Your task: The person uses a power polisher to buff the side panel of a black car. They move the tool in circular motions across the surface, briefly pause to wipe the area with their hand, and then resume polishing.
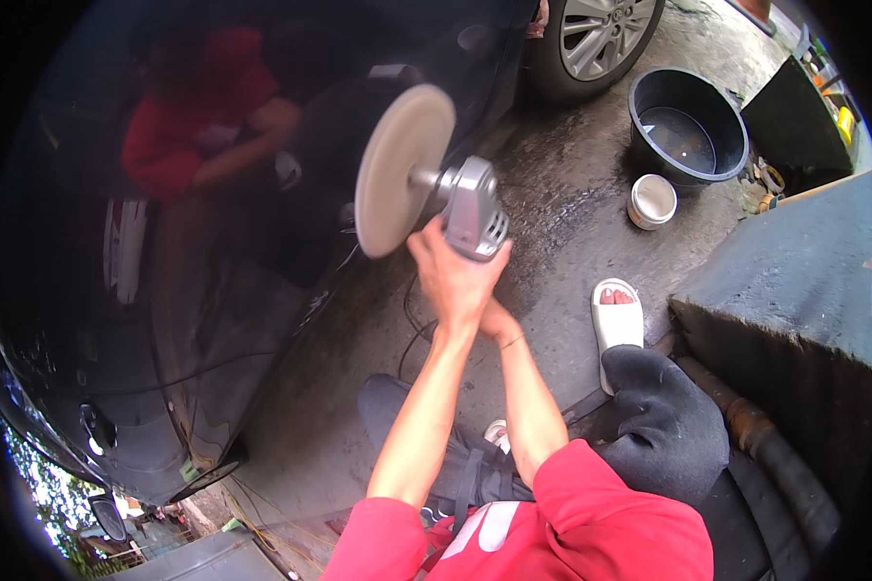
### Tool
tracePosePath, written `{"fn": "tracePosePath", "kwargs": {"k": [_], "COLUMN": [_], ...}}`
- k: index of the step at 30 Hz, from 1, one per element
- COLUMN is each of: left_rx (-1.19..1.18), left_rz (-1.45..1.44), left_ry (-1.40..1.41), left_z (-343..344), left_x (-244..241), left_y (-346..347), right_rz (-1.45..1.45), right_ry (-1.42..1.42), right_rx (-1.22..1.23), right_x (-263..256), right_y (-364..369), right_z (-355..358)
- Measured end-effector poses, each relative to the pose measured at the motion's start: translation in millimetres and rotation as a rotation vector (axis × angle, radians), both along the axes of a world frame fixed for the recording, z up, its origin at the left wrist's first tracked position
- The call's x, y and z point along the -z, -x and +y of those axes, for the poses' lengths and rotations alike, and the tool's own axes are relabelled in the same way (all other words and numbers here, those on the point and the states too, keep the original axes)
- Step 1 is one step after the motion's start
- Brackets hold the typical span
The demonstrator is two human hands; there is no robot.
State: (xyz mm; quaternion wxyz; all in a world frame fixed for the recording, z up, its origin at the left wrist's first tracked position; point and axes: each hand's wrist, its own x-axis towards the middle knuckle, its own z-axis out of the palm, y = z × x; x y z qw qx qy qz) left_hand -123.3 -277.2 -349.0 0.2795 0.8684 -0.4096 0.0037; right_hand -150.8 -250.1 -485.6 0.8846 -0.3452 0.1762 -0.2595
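My left hand (456,272) grips the silver metal gear housing of a power polisher (472,203) near the middle of the view. The polisher's round, pale buffing pad (405,171) is blurred and stands on edge, facing the glossy dark car body panel (211,240); whether it touches the panel I cannot tell. My right hand (495,319) is below and behind the left one, mostly hidden by it, around where the tool's rear body would be. Its grip is hidden. The panel reflects red sleeves and an arm.
A car wheel (614,33) is at the top. A black plastic tub (687,131) and an open white container (652,202) stand on the wet concrete floor (545,218). At the right are a concrete block (785,269) and a pipe (763,436). A dark cord (409,341) lies below the car's edge.
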Motion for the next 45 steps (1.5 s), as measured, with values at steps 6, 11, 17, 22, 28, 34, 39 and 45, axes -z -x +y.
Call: {"fn": "tracePosePath", "kwargs": {"k": [6, 11, 17, 22, 28, 34, 39, 45], "left_rx": [0.088, 0.043, -0.008, 0.058, 0.112, -0.018, -0.162, -0.155], "left_rz": [0.063, 0.020, -0.090, -0.027, -0.112, -0.090, -0.088, -0.136], "left_ry": [-0.023, -0.029, -0.004, -0.102, -0.105, -0.220, -0.238, -0.258], "left_z": [-78, -61, -16, -61, -76, -5, 64, 76], "left_x": [-6, -2, 3, -5, -1, 12, 25, 33], "left_y": [32, 27, 16, 27, 29, 3, -20, -25], "right_rz": [0.020, -0.002, 0.017, -0.046, -0.101, -0.069, -0.082, -0.090], "right_ry": [0.018, -0.030, -0.004, -0.182, -0.210, -0.192, -0.178, -0.286], "right_rx": [0.052, 0.021, -0.019, -0.004, -0.122, -0.117, -0.265, -0.325], "right_x": [18, 9, -4, 7, 16, 32, 31, 43], "right_y": [29, 24, 18, 16, 21, -11, -24, -30], "right_z": [-70, -52, -16, -40, -44, 32, 86, 107]}}
